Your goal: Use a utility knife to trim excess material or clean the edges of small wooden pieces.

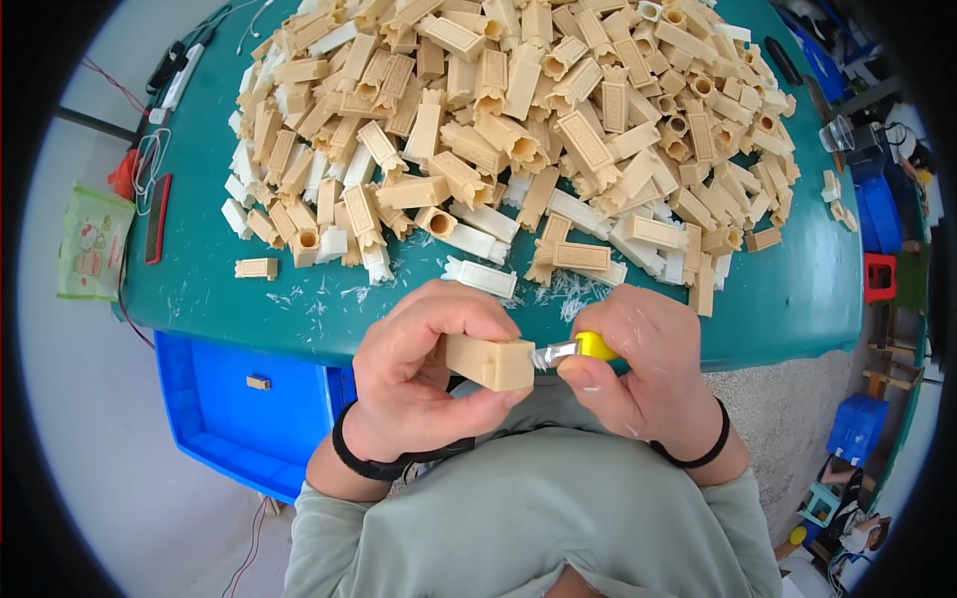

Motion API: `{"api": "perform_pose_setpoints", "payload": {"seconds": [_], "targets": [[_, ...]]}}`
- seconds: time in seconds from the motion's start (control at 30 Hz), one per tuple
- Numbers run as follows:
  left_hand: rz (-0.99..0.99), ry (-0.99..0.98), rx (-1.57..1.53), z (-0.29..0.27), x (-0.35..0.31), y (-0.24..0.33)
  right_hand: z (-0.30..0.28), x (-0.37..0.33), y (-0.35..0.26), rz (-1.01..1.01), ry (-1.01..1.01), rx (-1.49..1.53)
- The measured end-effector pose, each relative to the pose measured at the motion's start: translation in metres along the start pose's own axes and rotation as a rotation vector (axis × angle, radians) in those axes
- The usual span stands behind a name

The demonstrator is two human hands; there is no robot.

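My left hand (419,369) is closed around a tan, box-shaped plastic piece (490,363), its square end turned to the right. In my right hand (643,364) is a yellow utility knife (596,346), gripped with thumb and fingers. Its metal blade end (554,354) points left at the edge of the piece's square end, touching or nearly so. Pale shavings cling around the blade. Both hands are above the near table edge. Just beyond them lie a white piece (480,278) and a tan piece (582,256) of similar kind.
A large heap of tan and white pieces (478,149) covers much of the green table (199,299). White shavings are scattered before it. A blue bin (229,429) with one tan piece stands below left. A red-edged phone-like object (158,219) and a power strip (183,76) lie left.
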State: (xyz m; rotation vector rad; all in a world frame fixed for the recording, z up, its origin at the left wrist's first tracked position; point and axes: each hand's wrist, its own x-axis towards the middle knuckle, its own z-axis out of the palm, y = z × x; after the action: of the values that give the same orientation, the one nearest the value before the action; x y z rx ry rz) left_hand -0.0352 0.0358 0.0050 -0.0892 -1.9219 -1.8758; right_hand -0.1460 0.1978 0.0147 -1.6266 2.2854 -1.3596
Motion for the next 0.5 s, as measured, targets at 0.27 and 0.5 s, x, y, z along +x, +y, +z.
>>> {"api": "perform_pose_setpoints", "payload": {"seconds": [0.27, 0.5], "targets": [[-0.020, -0.026, -0.129, 0.001, -0.003, -0.001, 0.000, 0.000, 0.003, 0.316, -0.005, 0.169], [-0.028, -0.025, -0.108, 0.002, -0.002, -0.002, -0.003, 0.002, -0.007, 0.343, -0.065, 0.504]]}}
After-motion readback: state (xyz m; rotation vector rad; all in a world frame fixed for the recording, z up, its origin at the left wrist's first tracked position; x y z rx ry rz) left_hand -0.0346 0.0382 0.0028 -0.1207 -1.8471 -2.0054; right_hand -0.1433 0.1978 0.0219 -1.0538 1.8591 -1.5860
